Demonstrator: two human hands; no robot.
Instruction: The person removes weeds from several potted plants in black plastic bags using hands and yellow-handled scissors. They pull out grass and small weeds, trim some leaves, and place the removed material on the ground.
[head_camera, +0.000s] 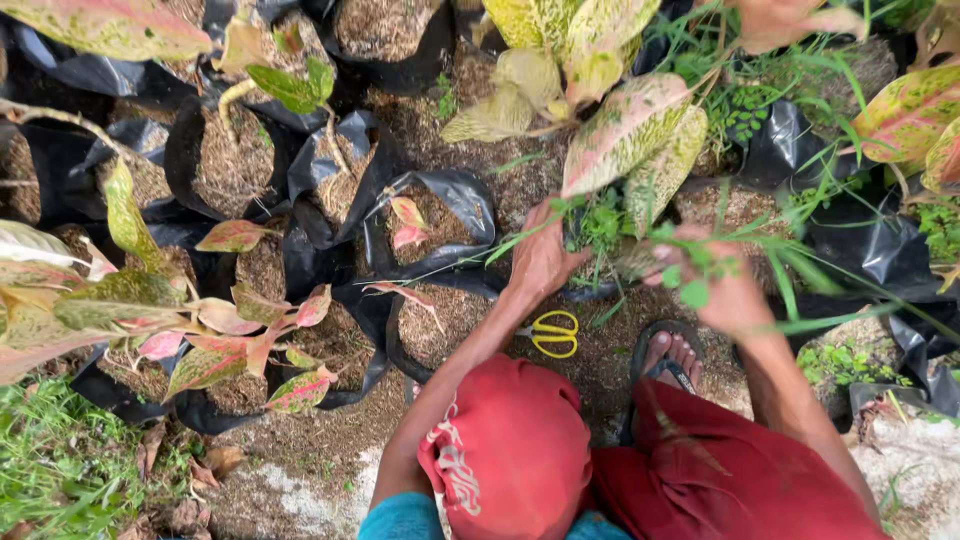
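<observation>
Centre frame: left hand (543, 258) and right hand (722, 290) both closed on weeds (603, 225) in a black grow bag (455, 195). Best gripped low, sparing the variegated plant (625, 130). Yellow scissors (553, 333) lie below.

Red shorts (700, 470) with pale lettering on one leg, lower centre of the frame; teal shirt hem (405, 518) at the bottom edge; dark flip-flop sandal (665, 358); bare forearms.
</observation>
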